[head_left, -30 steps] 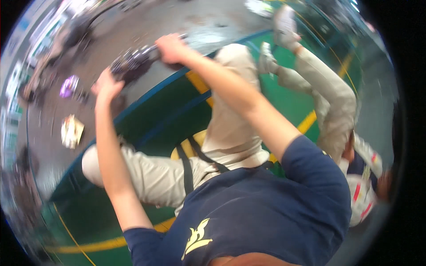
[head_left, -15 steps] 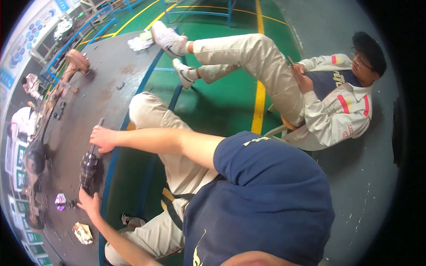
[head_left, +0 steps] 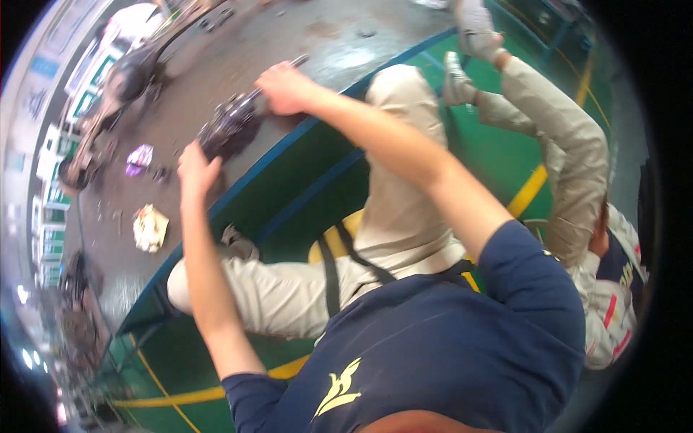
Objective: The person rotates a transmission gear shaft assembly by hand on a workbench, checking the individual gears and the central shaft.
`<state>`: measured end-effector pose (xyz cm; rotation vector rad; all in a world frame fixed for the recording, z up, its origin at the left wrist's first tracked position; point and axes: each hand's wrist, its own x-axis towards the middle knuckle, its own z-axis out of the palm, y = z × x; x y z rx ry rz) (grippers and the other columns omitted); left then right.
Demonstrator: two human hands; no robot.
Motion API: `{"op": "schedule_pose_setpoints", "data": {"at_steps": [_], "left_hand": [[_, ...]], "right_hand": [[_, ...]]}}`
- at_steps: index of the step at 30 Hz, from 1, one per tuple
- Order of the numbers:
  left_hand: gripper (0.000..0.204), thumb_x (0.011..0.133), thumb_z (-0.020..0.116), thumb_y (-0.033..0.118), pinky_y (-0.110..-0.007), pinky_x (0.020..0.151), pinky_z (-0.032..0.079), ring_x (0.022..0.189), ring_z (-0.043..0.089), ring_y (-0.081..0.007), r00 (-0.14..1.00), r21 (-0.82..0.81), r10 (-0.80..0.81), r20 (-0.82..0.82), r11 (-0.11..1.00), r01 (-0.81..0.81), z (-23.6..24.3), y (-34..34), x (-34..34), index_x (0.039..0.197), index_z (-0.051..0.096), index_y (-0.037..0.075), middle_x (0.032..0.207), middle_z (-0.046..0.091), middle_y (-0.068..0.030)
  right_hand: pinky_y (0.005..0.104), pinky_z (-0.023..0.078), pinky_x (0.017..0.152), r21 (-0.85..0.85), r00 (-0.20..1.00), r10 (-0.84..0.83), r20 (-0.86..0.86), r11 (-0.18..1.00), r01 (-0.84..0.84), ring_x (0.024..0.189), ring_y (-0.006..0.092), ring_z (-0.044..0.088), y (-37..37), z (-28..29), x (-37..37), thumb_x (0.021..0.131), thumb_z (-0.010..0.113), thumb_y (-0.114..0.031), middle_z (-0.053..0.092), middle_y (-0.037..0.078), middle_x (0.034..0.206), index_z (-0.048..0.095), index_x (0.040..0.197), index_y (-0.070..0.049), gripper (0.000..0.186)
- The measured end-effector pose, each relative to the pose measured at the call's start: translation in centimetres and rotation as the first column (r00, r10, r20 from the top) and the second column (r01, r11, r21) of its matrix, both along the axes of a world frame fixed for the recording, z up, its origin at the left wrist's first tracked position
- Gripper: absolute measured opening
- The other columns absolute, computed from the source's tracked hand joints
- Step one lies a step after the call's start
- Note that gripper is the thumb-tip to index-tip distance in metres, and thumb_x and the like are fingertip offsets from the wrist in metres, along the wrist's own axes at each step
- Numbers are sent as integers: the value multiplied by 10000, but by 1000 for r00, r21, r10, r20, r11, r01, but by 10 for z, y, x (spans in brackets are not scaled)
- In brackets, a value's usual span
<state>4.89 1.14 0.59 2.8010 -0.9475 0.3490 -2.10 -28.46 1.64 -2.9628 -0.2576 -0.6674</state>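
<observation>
A dark metal gear shaft (head_left: 229, 124), with several toothed gears along it, lies aslant near the edge of the grey workbench (head_left: 317, 54). My right hand (head_left: 287, 88) is closed round its thin bare rod at the far right end, and the rod's tip pokes out past my fingers. At the near left end, my left hand (head_left: 196, 170) has its fingers and thumb around the last part of the shaft. That end is partly hidden by the hand.
Left of my left hand lie a purple-and-white wrapper (head_left: 139, 160) and a crumpled cream-coloured paper (head_left: 150, 229). A long rusty axle (head_left: 130, 78) runs along the bench's far side. A seated person (head_left: 610, 281) in pale workwear is at the right, legs stretched toward the bench.
The view has swung, so bench and shaft appear further right and more tilted. My left hand's fingers, spread at the shaft's end before, are now closer round it. The right hand keeps hold of the rod.
</observation>
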Motion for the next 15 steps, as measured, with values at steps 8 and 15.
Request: {"op": "schedule_pose_setpoints", "data": {"at_steps": [8,15], "left_hand": [[637,736,652,260,-484,1013,386,1182,486,-368,993,35,118,-10,992,-118,10,8,-29,1285,475,-10,1244,536,-188],[618,718,661,201,-492,1008,385,1208,473,-358,997,-14,66,-34,998,-66,2,20,-27,1271,470,2,1253,530,-192]], "right_hand": [[442,352,971,48,988,80,134,995,-87,1085,311,523,6,-35,7,715,609,-116,593,135,1055,567,1037,-35,334],[451,334,1006,61,995,100,13,993,-101,1133,312,504,7,-30,-16,721,633,-158,575,128,1125,562,1137,-45,437]]}}
